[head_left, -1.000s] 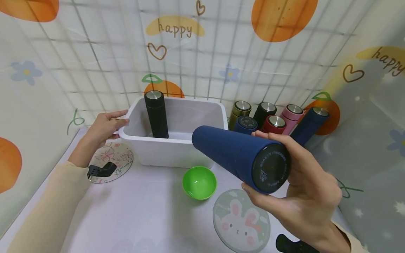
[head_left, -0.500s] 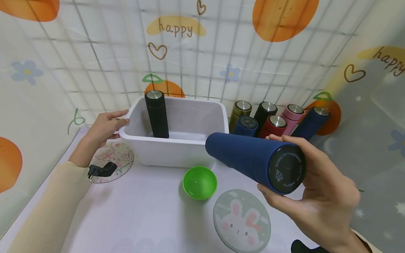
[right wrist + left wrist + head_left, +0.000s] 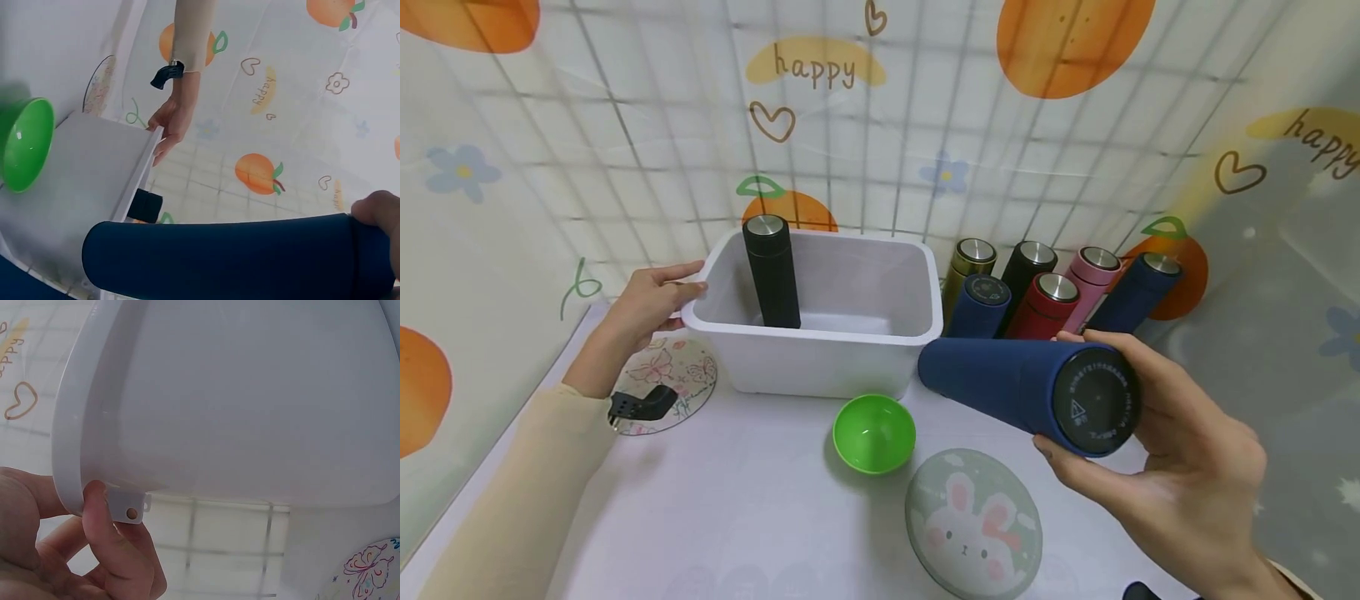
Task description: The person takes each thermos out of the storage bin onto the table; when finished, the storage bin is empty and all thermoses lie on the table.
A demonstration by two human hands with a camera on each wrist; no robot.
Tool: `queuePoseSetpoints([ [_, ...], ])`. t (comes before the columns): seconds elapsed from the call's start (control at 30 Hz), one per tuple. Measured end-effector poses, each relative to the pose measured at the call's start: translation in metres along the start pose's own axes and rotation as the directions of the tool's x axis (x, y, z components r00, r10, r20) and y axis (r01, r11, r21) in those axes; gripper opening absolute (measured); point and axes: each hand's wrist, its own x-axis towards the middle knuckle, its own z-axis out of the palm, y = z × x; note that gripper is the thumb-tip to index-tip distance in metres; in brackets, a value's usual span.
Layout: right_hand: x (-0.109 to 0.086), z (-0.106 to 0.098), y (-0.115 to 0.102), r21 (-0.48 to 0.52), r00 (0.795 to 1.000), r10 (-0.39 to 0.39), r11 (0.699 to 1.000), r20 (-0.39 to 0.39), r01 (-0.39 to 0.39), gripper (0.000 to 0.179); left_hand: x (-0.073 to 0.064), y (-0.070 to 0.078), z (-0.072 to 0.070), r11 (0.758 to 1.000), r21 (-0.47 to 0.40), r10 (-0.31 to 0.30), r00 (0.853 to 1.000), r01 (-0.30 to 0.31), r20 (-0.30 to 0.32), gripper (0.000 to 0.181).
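Observation:
My left hand (image 3: pixel 647 304) grips the left end of a white plastic bin (image 3: pixel 812 362), its thumb and fingers pinching the rim by a small tab with a hole in the left wrist view. Inside the bin, toward its left side, stands a black thermos (image 3: pixel 775 279) with a steel-topped lid. My right hand (image 3: pixel 1187 467) holds a blue thermos (image 3: pixel 985 375) nearly level by the end with the seam. That end's black printed disc faces the head camera. The other end points left and overlaps the bin's front right corner in the head view.
Several upright thermoses stand right of the bin: gold (image 3: pixel 973 258), black (image 3: pixel 1028 262), pink (image 3: pixel 1093 271), red (image 3: pixel 1048 304) and blue (image 3: pixel 981 308), plus a leaning blue one (image 3: pixel 1138 287). A green bowl (image 3: pixel 874 435), rabbit mat (image 3: pixel 973 525) and butterfly mat (image 3: pixel 662 400) lie nearby.
The right hand has carried the blue thermos rightward and slightly down, away from over the bin's front edge. The left hand and the bin have stayed put.

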Motion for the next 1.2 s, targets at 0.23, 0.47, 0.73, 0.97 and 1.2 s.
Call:
queuePoseSetpoints([
  [0.23,-0.009,-0.009,0.008,-0.059,0.999,0.040,0.997,0.007,-0.039,0.083,0.000,0.000,0.000,1.000,0.006,-0.007,1.000,0.007,0.000,0.060],
  [0.47,-0.016,-0.018,0.013,-0.232,0.990,0.137,0.964,0.031,-0.126,0.087,-0.001,-0.001,0.000,1.000,0.000,0.000,1.000,0.000,-0.003,0.060],
  [0.73,-0.017,-0.028,0.022,-0.303,0.978,0.208,0.934,0.031,-0.189,0.092,0.000,-0.001,0.000,1.000,0.004,0.003,1.000,-0.003,-0.004,0.060],
  [0.97,-0.019,-0.038,0.031,-0.404,0.951,0.306,0.875,0.032,-0.268,0.088,-0.001,0.001,0.000,1.000,0.021,-0.002,1.000,0.002,-0.015,0.059],
  [1.2,-0.020,-0.045,0.043,-0.469,0.923,0.384,0.816,0.002,-0.338,0.082,0.000,0.000,0.001,1.000,0.011,-0.009,1.000,0.009,-0.007,0.060],
])
